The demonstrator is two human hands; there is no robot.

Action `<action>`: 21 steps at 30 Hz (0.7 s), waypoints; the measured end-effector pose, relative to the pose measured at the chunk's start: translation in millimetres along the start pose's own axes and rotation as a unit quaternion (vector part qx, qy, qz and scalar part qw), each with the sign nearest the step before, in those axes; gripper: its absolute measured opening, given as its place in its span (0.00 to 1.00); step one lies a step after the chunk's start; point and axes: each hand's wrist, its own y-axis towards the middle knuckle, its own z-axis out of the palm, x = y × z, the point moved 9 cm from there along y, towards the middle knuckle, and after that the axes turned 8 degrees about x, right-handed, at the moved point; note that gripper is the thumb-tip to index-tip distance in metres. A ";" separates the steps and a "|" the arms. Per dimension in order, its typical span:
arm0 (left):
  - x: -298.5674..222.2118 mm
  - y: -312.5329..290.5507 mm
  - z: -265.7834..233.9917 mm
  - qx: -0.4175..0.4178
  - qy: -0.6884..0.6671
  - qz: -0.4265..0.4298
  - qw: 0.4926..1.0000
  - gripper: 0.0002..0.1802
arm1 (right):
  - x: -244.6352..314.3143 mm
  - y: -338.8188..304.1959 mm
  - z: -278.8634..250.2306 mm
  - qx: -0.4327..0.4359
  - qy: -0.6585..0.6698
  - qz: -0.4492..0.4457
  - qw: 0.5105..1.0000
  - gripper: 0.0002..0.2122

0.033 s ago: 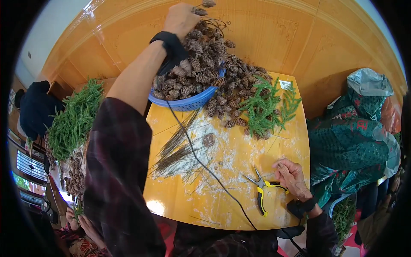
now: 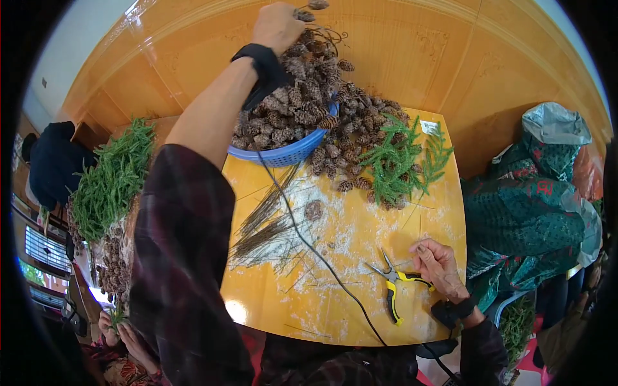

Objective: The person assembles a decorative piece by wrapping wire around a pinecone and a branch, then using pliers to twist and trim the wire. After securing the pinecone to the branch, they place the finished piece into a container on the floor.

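Note:
My left hand [image 2: 278, 27] is above the top of a heap of brown pine cones [image 2: 302, 96], its fingers closed and partly hidden. A pine cone [image 2: 304, 15] sticks out from the fingers, with a second one just beyond it. The heap fills a blue plastic basket [image 2: 283, 154] at the back of the table. On the right side of the table my right hand [image 2: 439, 264] rests with thumb and fingers pinched; a thin wire [image 2: 421, 226] seems to run up from the fingertips. Yellow-and-black pliers [image 2: 393, 283] lie open beside it.
A bundle of thin dark wires [image 2: 264, 235] lies amid white powder. A black cable [image 2: 309, 248] crosses the table [image 2: 257, 302]. Green sprigs [image 2: 399, 161] lie by loose cones. Green bags [image 2: 528, 206] stand at right; at left, another person's hands [image 2: 129, 338] hold a sprig near piled greenery [image 2: 109, 186].
My left hand and forearm have shifted slightly to the right and up, and the protruding cones moved along. My right hand has not moved.

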 end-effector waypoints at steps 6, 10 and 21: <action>-23.9 24.3 58.9 0.023 -0.019 -0.035 0.999 0.13 | -0.6 -4.4 -3.5 -0.022 -0.014 0.013 1.000 0.08; -35.9 44.2 66.8 -0.010 -0.010 0.015 1.000 0.15 | -2.7 -2.6 -3.6 -0.014 -0.012 0.011 1.000 0.08; -78.1 -13.4 58.7 0.191 -0.065 0.041 0.979 0.39 | -4.7 -1.1 -6.1 -0.012 -0.022 0.004 1.000 0.08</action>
